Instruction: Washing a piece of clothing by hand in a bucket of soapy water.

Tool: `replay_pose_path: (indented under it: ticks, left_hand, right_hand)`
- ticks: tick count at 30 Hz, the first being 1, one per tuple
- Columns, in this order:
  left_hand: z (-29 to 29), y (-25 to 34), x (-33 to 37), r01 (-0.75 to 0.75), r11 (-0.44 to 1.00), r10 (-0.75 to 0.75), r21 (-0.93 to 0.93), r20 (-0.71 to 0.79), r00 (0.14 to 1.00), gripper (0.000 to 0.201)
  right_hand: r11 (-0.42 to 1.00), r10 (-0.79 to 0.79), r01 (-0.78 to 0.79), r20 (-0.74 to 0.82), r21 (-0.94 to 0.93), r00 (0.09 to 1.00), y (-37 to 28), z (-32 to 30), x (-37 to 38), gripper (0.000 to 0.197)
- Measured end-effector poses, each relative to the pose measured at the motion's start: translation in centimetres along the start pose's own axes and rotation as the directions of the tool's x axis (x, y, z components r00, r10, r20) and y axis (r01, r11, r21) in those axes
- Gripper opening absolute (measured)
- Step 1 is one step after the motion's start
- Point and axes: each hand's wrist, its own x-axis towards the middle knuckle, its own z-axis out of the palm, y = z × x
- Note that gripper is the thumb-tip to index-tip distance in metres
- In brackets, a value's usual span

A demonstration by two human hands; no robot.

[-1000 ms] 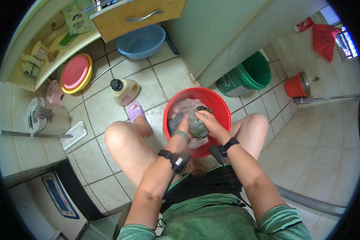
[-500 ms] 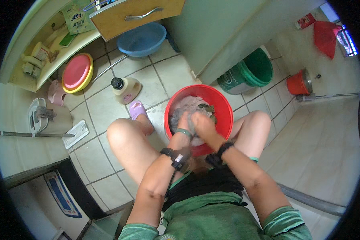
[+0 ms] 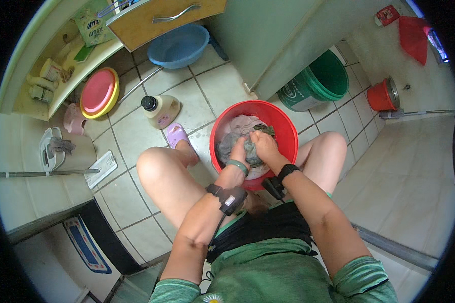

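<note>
Between my knees stands a red bucket (image 3: 288, 132) with wet laundry inside. A pale pink cloth (image 3: 243, 122) lies toward its far side, with a dark green cloth (image 3: 267, 129) beside it. Both my hands are inside the rim, side by side, closed around a bunched grey-green cloth (image 3: 252, 153). My left hand (image 3: 239, 151) grips it from the left, a green bangle on that wrist. On the other side my right hand (image 3: 266, 147) clasps the same cloth. Its fingertips are partly hidden by the folds.
A detergent bottle (image 3: 162, 111) with a black cap stands left of the bucket. Beyond it are a blue basin (image 3: 179, 48) and pink and yellow basins (image 3: 98, 93). A green bucket (image 3: 333, 78) stands at the far right, near a small red pail (image 3: 381, 96). A drawer (image 3: 167, 20) juts out above.
My hands were blurred over the laundry; now they are steadier, with the grey-green cloth showing between them. The view has shifted slightly.
</note>
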Motion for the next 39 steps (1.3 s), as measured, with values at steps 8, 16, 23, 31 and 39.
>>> replay_pose_path:
  ticks: [8,16,23,31,39]
  left_hand:
    - [-4.5,-2.3,5.9,-0.304,0.415,0.389,0.858,0.135,0.911,0.039]
    - [0.3,-3.1,-0.8,-0.479,0.767,0.340,0.427,0.362,0.868,0.023]
    - [0.2,1.5,-1.3,0.169,0.983,-0.175,-0.064,-0.085,0.981,0.048]
    - [-1.4,1.0,-0.2,-0.145,0.988,0.152,-0.048,0.197,0.969,0.042]
    - [-5.3,0.6,4.5,-0.190,0.909,0.265,0.371,-0.164,0.950,0.054]
  right_hand:
    - [0.349,0.118,-0.390,0.373,0.852,0.920,-1.1,-0.7,0.3,0.046]
    - [0.455,0.192,-0.410,0.362,0.790,0.912,3.1,-1.2,1.0,0.034]
    - [0.812,-0.032,-0.040,0.112,0.583,0.993,0.6,-4.2,-0.7,0.028]
    - [0.988,-0.096,0.094,0.011,0.120,0.995,-3.0,-2.9,-0.6,0.034]
    - [0.938,0.318,-0.335,0.162,0.093,0.934,-0.8,1.3,1.4,0.050]
